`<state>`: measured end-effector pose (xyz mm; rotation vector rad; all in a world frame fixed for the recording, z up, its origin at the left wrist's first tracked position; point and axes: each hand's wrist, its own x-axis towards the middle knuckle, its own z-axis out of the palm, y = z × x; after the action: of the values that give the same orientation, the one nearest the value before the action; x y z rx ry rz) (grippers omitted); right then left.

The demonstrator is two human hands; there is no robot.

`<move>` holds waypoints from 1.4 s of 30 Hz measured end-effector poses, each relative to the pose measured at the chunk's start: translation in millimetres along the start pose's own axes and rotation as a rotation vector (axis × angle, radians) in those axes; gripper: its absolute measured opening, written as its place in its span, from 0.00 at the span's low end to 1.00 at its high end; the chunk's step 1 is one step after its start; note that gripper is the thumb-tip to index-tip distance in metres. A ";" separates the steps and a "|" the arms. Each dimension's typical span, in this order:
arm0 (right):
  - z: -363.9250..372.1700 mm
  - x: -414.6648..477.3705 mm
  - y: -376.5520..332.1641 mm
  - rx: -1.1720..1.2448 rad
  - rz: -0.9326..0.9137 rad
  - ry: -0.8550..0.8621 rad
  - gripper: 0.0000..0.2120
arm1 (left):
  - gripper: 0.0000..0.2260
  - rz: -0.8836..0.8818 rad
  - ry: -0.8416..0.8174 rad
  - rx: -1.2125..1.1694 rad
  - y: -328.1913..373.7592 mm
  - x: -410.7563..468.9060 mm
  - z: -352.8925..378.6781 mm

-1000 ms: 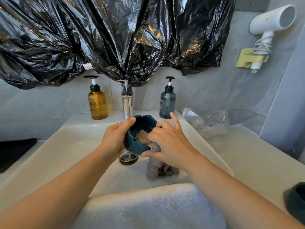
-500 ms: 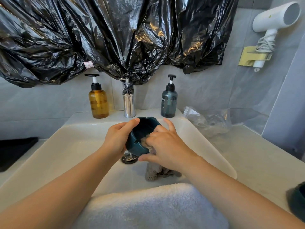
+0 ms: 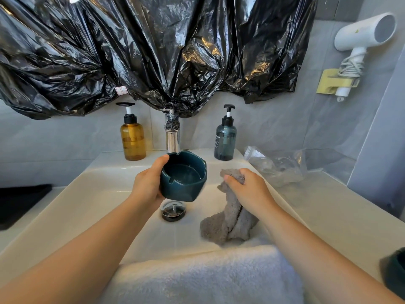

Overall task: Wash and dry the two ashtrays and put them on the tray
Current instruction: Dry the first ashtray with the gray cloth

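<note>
My left hand (image 3: 149, 184) grips a dark teal ashtray (image 3: 183, 176) by its left side and holds it above the white sink (image 3: 92, 194), its inside facing me. To the right, my right hand (image 3: 247, 189) holds a grey cloth (image 3: 230, 220) bunched in its fingers; the cloth hangs down into the basin, apart from the ashtray. A second dark teal ashtray (image 3: 394, 273) shows only partly at the right edge, on the counter.
A chrome tap (image 3: 173, 139) stands behind the ashtray, between an amber pump bottle (image 3: 133, 139) and a blue-grey pump bottle (image 3: 225, 139). A drain (image 3: 173, 212) lies below. A white towel (image 3: 203, 279) covers the sink's front edge. A crumpled clear bag (image 3: 278, 165) lies on the right counter.
My right hand has pulled the cloth out of the ashtray and moved right and down. The ashtray's bowl now faces me with nothing in it.
</note>
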<state>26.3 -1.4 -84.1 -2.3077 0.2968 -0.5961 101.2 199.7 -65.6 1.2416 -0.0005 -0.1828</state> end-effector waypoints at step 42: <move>-0.4 4.8 -6.9 0.612 0.510 -0.404 0.33 | 0.07 0.758 -0.579 1.317 10.0 -39.1 5.6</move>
<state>30.5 1.5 -77.5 -1.6173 0.4187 0.0477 63.5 203.0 -50.5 2.3313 -1.2466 0.1779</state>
